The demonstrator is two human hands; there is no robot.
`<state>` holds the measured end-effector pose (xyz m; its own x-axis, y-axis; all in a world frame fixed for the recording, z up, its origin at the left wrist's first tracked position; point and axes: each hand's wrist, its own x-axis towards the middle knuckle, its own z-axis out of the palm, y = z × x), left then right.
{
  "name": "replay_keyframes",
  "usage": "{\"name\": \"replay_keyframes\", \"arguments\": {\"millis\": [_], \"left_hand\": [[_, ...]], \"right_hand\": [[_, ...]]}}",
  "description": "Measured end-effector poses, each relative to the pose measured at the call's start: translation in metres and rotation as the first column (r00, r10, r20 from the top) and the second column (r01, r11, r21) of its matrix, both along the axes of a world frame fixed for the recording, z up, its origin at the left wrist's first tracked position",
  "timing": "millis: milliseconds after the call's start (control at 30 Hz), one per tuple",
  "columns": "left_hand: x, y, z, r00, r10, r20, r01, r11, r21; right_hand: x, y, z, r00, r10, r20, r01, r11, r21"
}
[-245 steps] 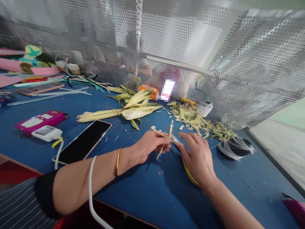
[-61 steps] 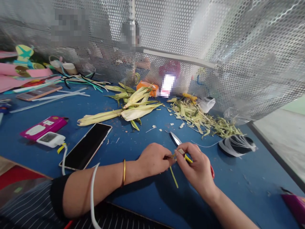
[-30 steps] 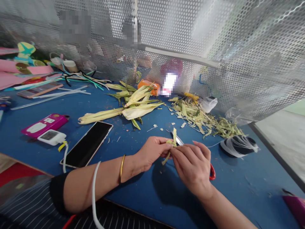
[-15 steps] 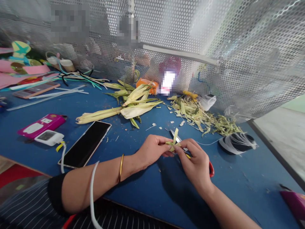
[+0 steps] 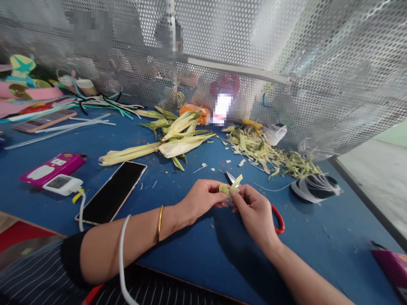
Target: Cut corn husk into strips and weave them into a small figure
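Observation:
Between my two hands is a small folded piece of corn husk [image 5: 224, 189] with a pale strip sticking up. My left hand [image 5: 203, 200] is closed, thumb and fingers pinching the husk from the left. From the right, my right hand [image 5: 257, 212] pinches the same piece near the upright strip; its fingertips are partly hidden. Behind and under my right hand lie scissors [image 5: 280, 220] with a red handle, blades pointing away. A pile of trimmed husk scraps [image 5: 254, 150] lies beyond, and larger husk leaves [image 5: 181, 140] rest farther left.
A black spool wound with clear line [image 5: 314, 188] sits at the right. On the left are a dark phone [image 5: 112, 192], a white device [image 5: 62, 184] with a cable, and a purple pouch [image 5: 52, 167]. A perforated metal screen [image 5: 222, 42] stands along the back of the blue table [image 5: 318, 245].
The husk strip has tilted to the right, and my fingers have shifted slightly around the piece. More of the scissors' red handle now shows beside my right hand.

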<state>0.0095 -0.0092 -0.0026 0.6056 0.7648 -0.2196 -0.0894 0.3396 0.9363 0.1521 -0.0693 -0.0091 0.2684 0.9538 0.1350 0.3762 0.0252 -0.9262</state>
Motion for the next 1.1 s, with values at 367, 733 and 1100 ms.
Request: {"name": "replay_keyframes", "arguments": {"millis": [367,733,1100], "left_hand": [[-0.001,0.004,0.006,0.984,0.151,-0.097,-0.159,0.984,-0.079],[-0.002,0.006,0.005,0.982,0.16,-0.097,-0.169,0.982,-0.085],[-0.001,0.003,0.006,0.986,0.132,-0.097,-0.138,0.989,-0.057]], "right_hand": [[-0.002,0.0,0.0,0.985,0.112,-0.129,-0.113,0.994,0.003],[0.028,0.006,0.009,0.434,-0.123,0.893,-0.459,0.822,0.336],[0.023,0.005,0.007,0.488,-0.076,0.869,-0.542,0.755,0.37]]}}
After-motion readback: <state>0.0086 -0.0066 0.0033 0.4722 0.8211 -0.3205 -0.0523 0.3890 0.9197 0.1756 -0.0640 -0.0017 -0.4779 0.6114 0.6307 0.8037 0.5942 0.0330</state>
